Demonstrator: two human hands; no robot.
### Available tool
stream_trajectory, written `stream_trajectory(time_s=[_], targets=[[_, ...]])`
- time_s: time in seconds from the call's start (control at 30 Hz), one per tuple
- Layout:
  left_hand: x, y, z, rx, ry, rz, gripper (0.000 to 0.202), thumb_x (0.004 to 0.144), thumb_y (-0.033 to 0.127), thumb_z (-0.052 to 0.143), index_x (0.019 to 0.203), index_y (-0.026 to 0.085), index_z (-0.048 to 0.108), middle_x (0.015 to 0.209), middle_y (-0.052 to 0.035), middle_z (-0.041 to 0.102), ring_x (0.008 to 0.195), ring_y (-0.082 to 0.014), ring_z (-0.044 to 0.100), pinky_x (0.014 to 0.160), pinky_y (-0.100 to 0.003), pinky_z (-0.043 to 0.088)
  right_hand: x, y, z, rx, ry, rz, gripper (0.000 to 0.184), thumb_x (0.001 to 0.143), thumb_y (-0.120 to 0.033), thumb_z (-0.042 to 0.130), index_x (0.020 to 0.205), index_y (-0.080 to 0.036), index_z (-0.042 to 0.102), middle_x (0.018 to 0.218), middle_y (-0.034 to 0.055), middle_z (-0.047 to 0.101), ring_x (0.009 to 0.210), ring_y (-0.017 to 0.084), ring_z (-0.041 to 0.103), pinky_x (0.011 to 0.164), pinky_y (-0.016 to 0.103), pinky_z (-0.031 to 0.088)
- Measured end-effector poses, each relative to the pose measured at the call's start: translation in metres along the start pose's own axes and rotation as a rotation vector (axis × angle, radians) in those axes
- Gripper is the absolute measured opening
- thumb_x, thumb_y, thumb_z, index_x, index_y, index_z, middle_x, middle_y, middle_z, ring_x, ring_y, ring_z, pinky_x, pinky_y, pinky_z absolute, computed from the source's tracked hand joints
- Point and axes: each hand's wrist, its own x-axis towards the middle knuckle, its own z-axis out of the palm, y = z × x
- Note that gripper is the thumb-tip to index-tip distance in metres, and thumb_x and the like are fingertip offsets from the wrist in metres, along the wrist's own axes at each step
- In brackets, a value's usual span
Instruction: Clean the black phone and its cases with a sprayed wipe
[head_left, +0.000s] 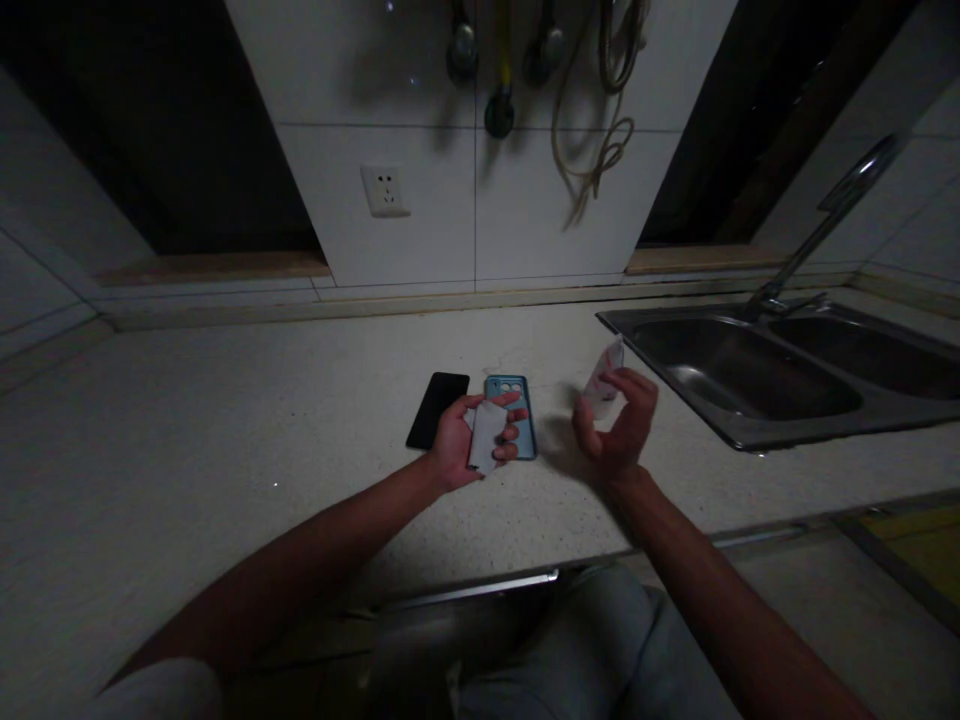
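Left hand holds a wipe, right hand a packet (black phone, blue case beside).

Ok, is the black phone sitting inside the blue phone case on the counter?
No, the black rectangular smartphone lies on the speckled cream countertop, separate from the blue plastic phone case.

A: What's the blue phone case made of?
B: Plastic, smooth and faintly glossy. The black phone beside it has a sleek, glass-like face.
A: And the white wipe?
B: Matt and soft-looking, paper or cloth; I can't tell which. The packet shines like thin plastic film.
A: The bench?
B: Speckled stone, matt and smooth. The sink is glossy stainless steel.
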Motion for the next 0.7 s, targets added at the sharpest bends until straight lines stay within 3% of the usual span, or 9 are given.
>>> stream_trajectory(time_s=[0.1,0.17,0.27,0.37,0.5,0.6,0.7], targets=[[0.0,0.0,0.0,0.005,0.027,0.018,0.045,0.082,0.029,0.049,0.119,0.011,0.065,0.094,-0.0148,0.07,0.065,-0.0191,0.062,0.048,-0.026,0.044,-0.005,-0.024,0.007,0.096,-0.242,-0.154,0.039,0.082,-0.025,0.066,0.12,-0.026,0.055,0.105,0.009,0.065,0.094,0.028,0.063,0.082,0.046,0.05],[0.0,0.001,-0.001,0.025,0.058,0.019,0.05,0.08,0.027,0.048,0.125,0.012,0.064,0.092,-0.0129,0.071,0.067,-0.0212,0.066,0.052,-0.029,0.049,-0.008,-0.033,0.013,0.233,-0.498,-0.154,0.026,0.088,-0.026,0.06,0.114,-0.026,0.058,0.094,0.0071,0.068,0.084,0.025,0.063,0.073,0.041,0.05],[0.001,0.0,-0.002,0.049,0.085,-0.002,0.052,0.081,0.027,0.048,0.129,0.014,0.063,0.089,-0.0106,0.072,0.064,-0.0221,0.067,0.052,-0.032,0.052,-0.01,-0.038,0.019,0.37,-0.699,-0.088,0.024,0.094,-0.035,0.055,0.113,-0.022,0.061,0.088,0.0066,0.069,0.081,0.024,0.062,0.073,0.04,0.051],[0.001,-0.003,-0.002,0.079,0.085,-0.007,0.05,0.083,0.028,0.05,0.13,0.015,0.064,0.092,-0.0105,0.074,0.061,-0.0202,0.066,0.051,-0.03,0.051,-0.012,-0.037,0.022,0.417,-0.724,-0.061,0.037,0.096,-0.047,0.054,0.123,-0.021,0.059,0.101,0.0099,0.071,0.09,0.025,0.065,0.08,0.042,0.052],[0.002,-0.01,-0.004,0.127,0.1,0.048,0.046,0.086,0.027,0.053,0.128,0.013,0.066,0.1,-0.0109,0.075,0.078,-0.022,0.072,0.069,-0.031,0.056,-0.015,-0.04,0.024,0.462,-0.739,-0.092,0.06,0.091,-0.059,0.062,0.137,-0.021,0.054,0.114,0.0132,0.072,0.102,0.029,0.066,0.085,0.045,0.054],[0.001,-0.013,-0.005,0.142,0.105,0.051,0.043,0.089,0.029,0.057,0.128,0.014,0.066,0.105,-0.0107,0.076,0.092,-0.0227,0.073,0.083,-0.033,0.055,-0.016,-0.043,0.023,0.411,-0.725,-0.078,0.04,0.096,-0.04,0.059,0.132,-0.023,0.058,0.108,0.0115,0.074,0.096,0.026,0.068,0.083,0.043,0.055],[0.002,-0.014,-0.006,0.137,0.094,0.065,0.041,0.093,0.033,0.059,0.129,0.013,0.063,0.11,-0.0113,0.075,0.1,-0.0225,0.072,0.09,-0.034,0.053,-0.016,-0.043,0.022,0.381,-0.717,-0.1,0.021,0.098,-0.025,0.052,0.114,-0.023,0.066,0.097,0.0093,0.075,0.09,0.024,0.068,0.08,0.04,0.055]])
